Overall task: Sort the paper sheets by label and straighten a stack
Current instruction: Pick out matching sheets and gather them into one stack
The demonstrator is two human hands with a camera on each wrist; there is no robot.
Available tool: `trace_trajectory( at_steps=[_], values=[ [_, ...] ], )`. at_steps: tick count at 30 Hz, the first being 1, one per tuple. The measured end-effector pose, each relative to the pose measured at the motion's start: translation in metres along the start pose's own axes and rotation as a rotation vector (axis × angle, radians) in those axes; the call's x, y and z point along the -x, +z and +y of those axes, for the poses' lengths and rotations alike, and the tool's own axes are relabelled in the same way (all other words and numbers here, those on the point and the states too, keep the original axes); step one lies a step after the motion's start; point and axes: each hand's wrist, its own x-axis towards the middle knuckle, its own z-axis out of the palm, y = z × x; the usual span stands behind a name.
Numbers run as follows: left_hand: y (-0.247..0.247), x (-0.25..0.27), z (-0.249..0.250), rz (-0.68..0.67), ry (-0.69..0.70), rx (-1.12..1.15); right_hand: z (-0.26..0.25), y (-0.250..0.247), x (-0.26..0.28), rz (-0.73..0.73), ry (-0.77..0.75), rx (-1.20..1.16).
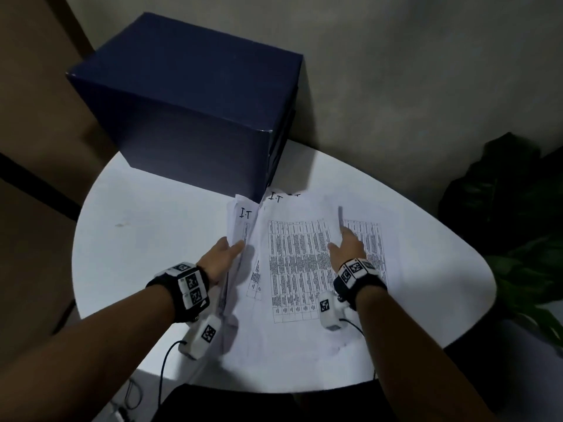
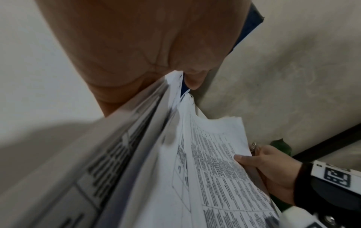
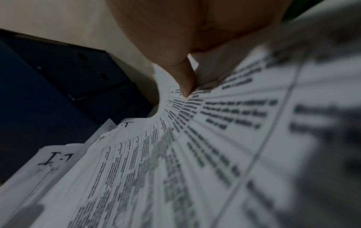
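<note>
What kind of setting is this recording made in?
Probably a small office or a home work corner. A round white table stands against a plain wall, a dark blue box sits on it, and printed sheets marked "I.T" are spread out. A leafy plant stands beside it.

Office corner: white round table (image 1: 146, 239), printed sheets (image 1: 292, 269), navy file box (image 1: 189, 117).

Both forearms extended forward, wrists banded; left hand (image 1: 221, 254) pinching with thumb over fingers, palm turned inward; right hand (image 1: 347, 248) gripping, thumb pointing forward
</note>
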Motion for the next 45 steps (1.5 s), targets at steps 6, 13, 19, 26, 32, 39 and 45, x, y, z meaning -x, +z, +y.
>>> trace_trajectory(
  at_steps=[6,13,19,26,32,39,45],
  values=[
    [0.010,0.000,0.004,0.015,0.025,-0.132,0.018,-0.012,-0.008,-0.132,-0.063,0.007],
    [0.020,-0.006,0.005,0.039,0.044,-0.193,0.048,-0.024,-0.013,-0.204,-0.057,0.019],
    [0.030,-0.018,-0.002,0.115,0.101,-0.258,0.025,0.006,0.004,-0.192,-0.154,-0.103],
    [0.024,-0.030,-0.013,0.193,0.095,-0.373,0.089,-0.067,-0.030,0.167,0.348,0.202],
    [0.018,-0.033,-0.014,0.207,0.121,-0.371,0.092,-0.061,-0.026,0.338,0.248,-0.187],
    [0.016,-0.035,-0.016,0.224,0.121,-0.370,0.068,-0.074,0.000,0.290,0.164,-0.205],
    [0.006,-0.041,-0.022,0.225,0.134,-0.409,0.049,-0.091,0.026,0.304,0.088,-0.094]
  ],
)
